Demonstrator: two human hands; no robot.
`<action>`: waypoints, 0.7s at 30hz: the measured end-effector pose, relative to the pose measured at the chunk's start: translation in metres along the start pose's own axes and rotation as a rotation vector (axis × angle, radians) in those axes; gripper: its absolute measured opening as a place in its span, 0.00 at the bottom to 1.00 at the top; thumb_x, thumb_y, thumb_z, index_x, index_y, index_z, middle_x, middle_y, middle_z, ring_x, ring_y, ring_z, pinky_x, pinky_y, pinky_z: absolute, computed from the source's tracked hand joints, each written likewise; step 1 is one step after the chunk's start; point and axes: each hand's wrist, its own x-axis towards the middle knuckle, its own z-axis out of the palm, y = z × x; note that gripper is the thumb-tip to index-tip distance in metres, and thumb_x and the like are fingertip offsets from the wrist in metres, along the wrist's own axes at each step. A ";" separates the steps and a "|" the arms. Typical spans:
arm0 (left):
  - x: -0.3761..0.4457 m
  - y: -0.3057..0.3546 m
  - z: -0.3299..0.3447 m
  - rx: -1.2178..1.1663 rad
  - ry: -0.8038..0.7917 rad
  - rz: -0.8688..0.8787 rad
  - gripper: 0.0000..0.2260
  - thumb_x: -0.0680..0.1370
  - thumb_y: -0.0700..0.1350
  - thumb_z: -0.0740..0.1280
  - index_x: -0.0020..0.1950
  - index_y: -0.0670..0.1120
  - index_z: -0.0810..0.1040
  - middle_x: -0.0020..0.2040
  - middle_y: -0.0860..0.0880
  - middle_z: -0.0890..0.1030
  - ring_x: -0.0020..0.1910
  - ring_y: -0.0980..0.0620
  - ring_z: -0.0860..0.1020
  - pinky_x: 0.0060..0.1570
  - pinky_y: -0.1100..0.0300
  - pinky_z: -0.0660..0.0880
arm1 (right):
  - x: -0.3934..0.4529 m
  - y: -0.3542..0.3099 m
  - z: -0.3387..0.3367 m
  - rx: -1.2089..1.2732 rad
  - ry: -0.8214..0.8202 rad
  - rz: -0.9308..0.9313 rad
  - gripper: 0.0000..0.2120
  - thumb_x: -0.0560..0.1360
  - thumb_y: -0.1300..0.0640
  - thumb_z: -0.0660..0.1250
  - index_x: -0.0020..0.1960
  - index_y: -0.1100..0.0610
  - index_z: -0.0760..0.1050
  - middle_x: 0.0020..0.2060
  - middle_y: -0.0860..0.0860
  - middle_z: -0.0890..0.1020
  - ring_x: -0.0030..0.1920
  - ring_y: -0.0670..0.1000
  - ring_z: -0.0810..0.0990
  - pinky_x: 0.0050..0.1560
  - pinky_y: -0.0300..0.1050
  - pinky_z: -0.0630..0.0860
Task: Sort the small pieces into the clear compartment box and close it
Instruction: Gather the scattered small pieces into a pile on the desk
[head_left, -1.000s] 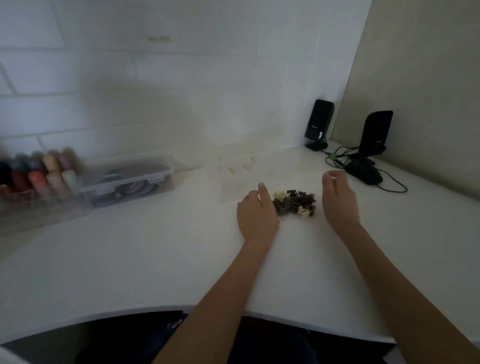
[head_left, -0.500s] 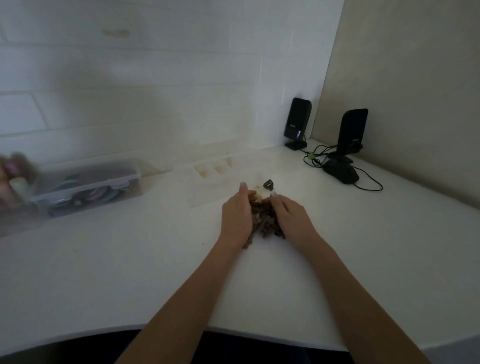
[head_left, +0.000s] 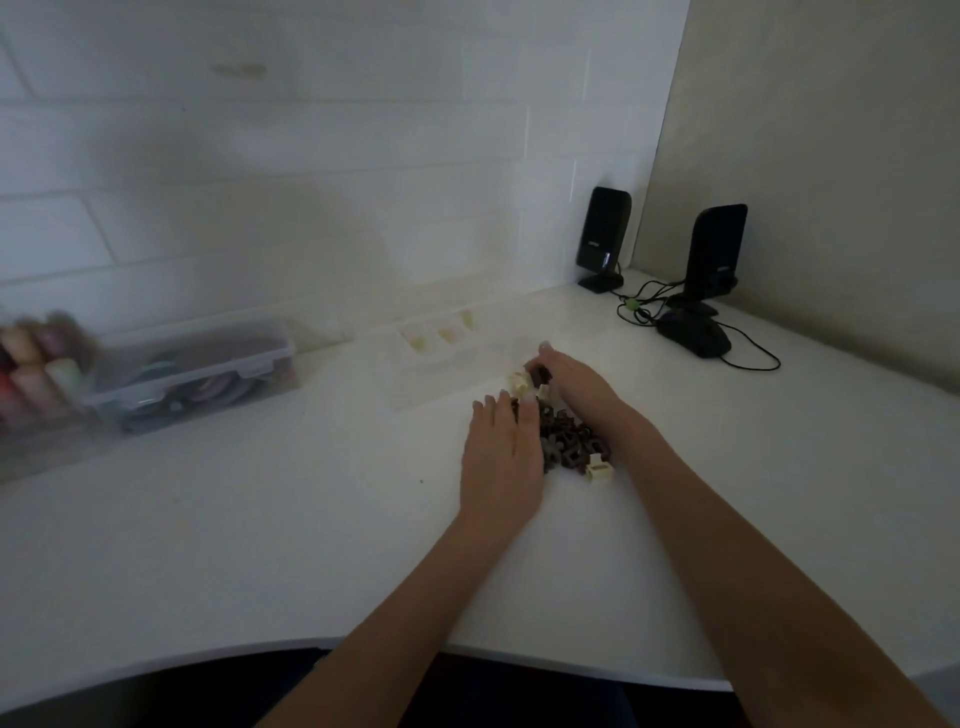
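A heap of small dark brown and cream pieces lies on the white desk. My left hand rests flat against the heap's left side, fingers spread. My right hand lies over the heap's far right side, fingertips by a dark piece and a cream piece; whether it grips any piece is unclear. Just behind the heap stands the clear compartment box, open, with cream pieces in some far compartments.
A clear lidded bin with rolls inside stands at the left, beside blurred coloured bottles. Two black speakers, a black mouse and cables sit at the back right corner. The desk's curved front edge is near me.
Both hands came in from either side of the heap and pressed onto it. Since half a second ago the right hand has slid toward the far end, and the heap is spread nearer.
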 end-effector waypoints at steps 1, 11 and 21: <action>0.006 -0.016 0.005 0.092 -0.046 0.078 0.19 0.76 0.38 0.50 0.66 0.35 0.62 0.58 0.27 0.77 0.55 0.26 0.77 0.52 0.34 0.75 | -0.004 0.000 -0.001 0.031 -0.048 -0.008 0.33 0.72 0.28 0.43 0.48 0.47 0.79 0.49 0.45 0.81 0.54 0.48 0.78 0.64 0.55 0.68; -0.007 0.014 -0.005 0.024 0.163 -0.083 0.21 0.83 0.53 0.47 0.67 0.46 0.71 0.68 0.48 0.73 0.69 0.50 0.67 0.73 0.52 0.58 | -0.016 -0.010 -0.014 0.139 -0.095 -0.063 0.28 0.80 0.40 0.43 0.65 0.55 0.72 0.62 0.52 0.77 0.64 0.51 0.72 0.63 0.47 0.66; -0.005 0.016 -0.009 -0.107 0.229 -0.128 0.23 0.83 0.54 0.46 0.69 0.46 0.71 0.60 0.55 0.72 0.59 0.60 0.69 0.57 0.66 0.62 | -0.025 -0.025 -0.004 -0.130 -0.330 -0.120 0.31 0.76 0.32 0.43 0.55 0.45 0.80 0.59 0.46 0.80 0.61 0.45 0.75 0.69 0.49 0.62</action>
